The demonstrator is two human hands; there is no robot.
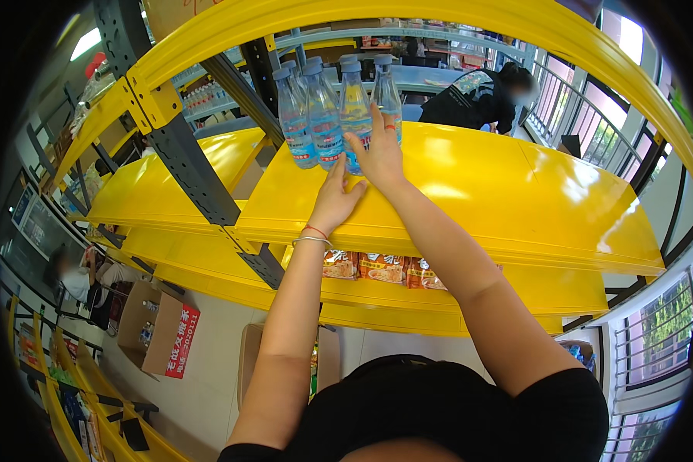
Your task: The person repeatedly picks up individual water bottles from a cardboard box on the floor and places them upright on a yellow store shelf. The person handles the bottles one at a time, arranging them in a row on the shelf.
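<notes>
Several clear plastic water bottles [327, 130] with blue caps and blue labels stand upright, close together, on the yellow metal shelf [468, 179]. My right hand [381, 153] lies against the front bottles at the right of the group, thumb and fingers spread. A bottle [384, 81] at the right end rises behind its fingers, partly hidden. Lower and to the left, my left hand [336, 199] has its fingertips at the base of the front bottles, thumb held apart. Neither hand is wrapped around a bottle.
A dark perforated post [193, 167] stands left of the bottles; a yellow beam [323, 17] crosses above. Instant noodle packets [383, 267] lie on the shelf below. Cardboard boxes [141, 329] stand on the floor. One person [473, 98] bends beyond the shelf; another [81, 283] sits at left.
</notes>
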